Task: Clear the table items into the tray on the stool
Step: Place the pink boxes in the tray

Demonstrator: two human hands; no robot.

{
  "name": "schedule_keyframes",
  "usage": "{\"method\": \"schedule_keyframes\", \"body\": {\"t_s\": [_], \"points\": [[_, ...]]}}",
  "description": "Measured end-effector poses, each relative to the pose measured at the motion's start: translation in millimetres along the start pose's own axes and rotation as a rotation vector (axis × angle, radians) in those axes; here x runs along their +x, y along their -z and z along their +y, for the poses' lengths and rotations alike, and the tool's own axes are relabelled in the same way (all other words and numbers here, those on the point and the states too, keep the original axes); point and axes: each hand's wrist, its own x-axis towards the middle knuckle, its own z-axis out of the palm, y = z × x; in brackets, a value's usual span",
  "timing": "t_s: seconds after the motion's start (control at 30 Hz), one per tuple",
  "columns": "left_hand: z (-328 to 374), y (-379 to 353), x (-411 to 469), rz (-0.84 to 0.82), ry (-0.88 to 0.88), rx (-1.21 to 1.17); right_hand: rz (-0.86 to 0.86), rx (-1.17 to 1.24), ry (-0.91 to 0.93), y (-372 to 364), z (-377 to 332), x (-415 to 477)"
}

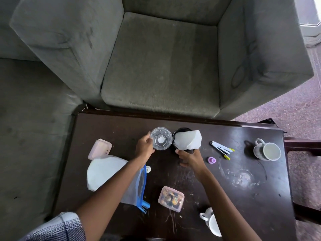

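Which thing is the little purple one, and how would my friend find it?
Start at the dark wooden table in front of the grey armchair. Look just right of the right hand, below the stapler. The purple cap is small, round, and the only purple thing there.

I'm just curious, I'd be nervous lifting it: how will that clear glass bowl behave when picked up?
The clear glass bowl probably feels stiff and heavy for its size, since its walls look thick. Its smooth, shiny surface may be slippery, and the left hand holds it only at the rim. Being glass, it would likely break if dropped on the table.
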Motion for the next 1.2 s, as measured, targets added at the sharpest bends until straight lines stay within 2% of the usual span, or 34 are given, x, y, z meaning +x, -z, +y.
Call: {"method": "schedule_keyframes", "body": {"t_s": [0.1,0.17,0.23,0.3,0.37,0.43,0.6,0.7,0.83,0.93,1.03,1.2], "points": [[-8.9,18.2,10.8,0.042,-0.129,0.409,0.045,0.034,0.06,1.2,0.5,-6.5],[-16.1,49.1,20.4,0.209,-0.228,0.736,0.102,0.049,0.114,2.2,6.5,-15.9],[-23.3,87.4,27.6,0.374,-0.204,0.919,0.179,0.053,0.13,3.4,16.4,-27.9],[-34.6,123.0,33.9,0.44,-0.073,0.982,0.224,0.092,0.122,5.5,28.7,-44.8],[-43.1,148.1,39.7,0.381,0.055,0.97,0.234,0.082,0.091,6.8,43.6,-62.3],[-50.3,160.8,44.3,0.304,0.082,0.932,0.277,0.057,0.073,8.7,61.1,-74.9],[-44.9,154.6,28.7,0.399,-0.121,0.919,0.397,-0.047,0.021,11.3,84.3,-100.6],[-26.4,133.8,7.3,0.444,-0.313,0.751,0.387,-0.195,0.033,10.8,93.5,-115.8],[-20.9,95.2,-33.2,0.326,-0.459,0.489,0.304,-0.584,0.151,-5.5,104.4,-127.0],[-41.7,68.1,-68.6,0.191,-0.428,0.369,0.209,-0.86,0.216,-17.3,124.4,-121.1],[-65.6,50.0,-98.8,0.132,-0.334,0.345,0.183,-1.05,0.22,-26.8,137.4,-112.8],[-84.3,39.6,-128.8,0.099,-0.26,0.382,0.226,-1.054,0.162,-32.0,137.9,-109.3]]}}
